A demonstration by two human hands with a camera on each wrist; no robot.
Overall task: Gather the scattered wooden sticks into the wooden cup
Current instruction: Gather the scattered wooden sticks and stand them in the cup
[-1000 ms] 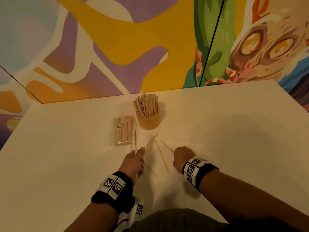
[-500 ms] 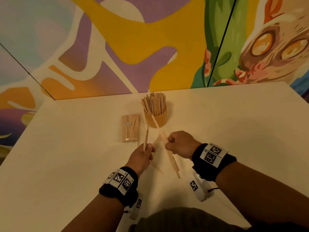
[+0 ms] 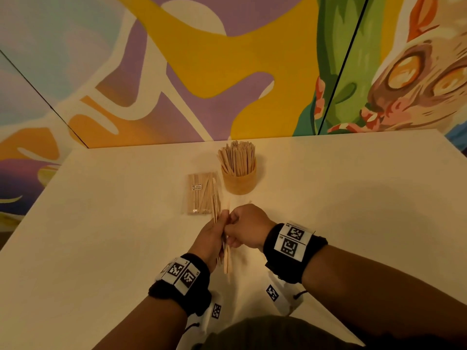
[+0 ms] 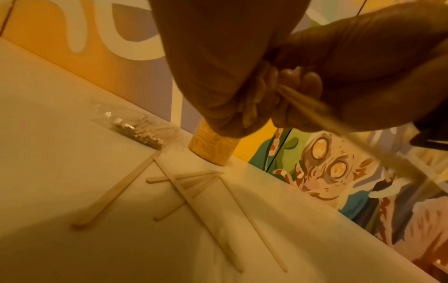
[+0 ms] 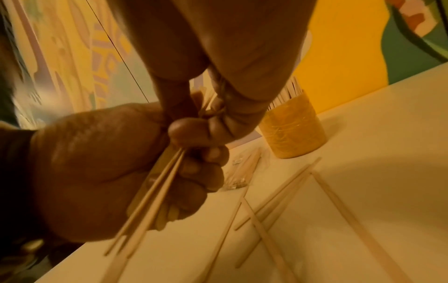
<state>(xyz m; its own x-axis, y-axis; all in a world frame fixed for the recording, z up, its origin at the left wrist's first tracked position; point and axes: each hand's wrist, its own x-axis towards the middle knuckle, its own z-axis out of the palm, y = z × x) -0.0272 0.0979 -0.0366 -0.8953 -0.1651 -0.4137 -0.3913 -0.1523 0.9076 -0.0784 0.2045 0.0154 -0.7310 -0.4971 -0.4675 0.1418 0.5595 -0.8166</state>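
Left hand: the left hand (image 3: 211, 236) is nearest the camera, above the table (image 3: 101, 248), fingers curled round a small bundle of sticks (image 5: 155, 193); at least three sticks show in the right wrist view, the exact count cannot be told.
Right hand: the right hand (image 3: 246, 227) touches the left hand, its fingers curled and its fingertips (image 4: 299, 80) pinching the same bundle near its upper end.
Loose sticks: about six wooden sticks (image 4: 184, 189) lie flat on the table below the hands, some crossing one another, all short of the cup; blur prevents a firm count.
Packet: one clear packet (image 3: 202, 193) of further sticks lies flat beyond the hands, just to the left of the cup, a small label on its upper part.
Wooden cup: one wooden cup (image 3: 238, 181) stands upright near the far edge of the table, apart from both hands, densely filled with upright sticks; too many to count.
Wall: a painted mural (image 3: 227, 59) rises behind the table.
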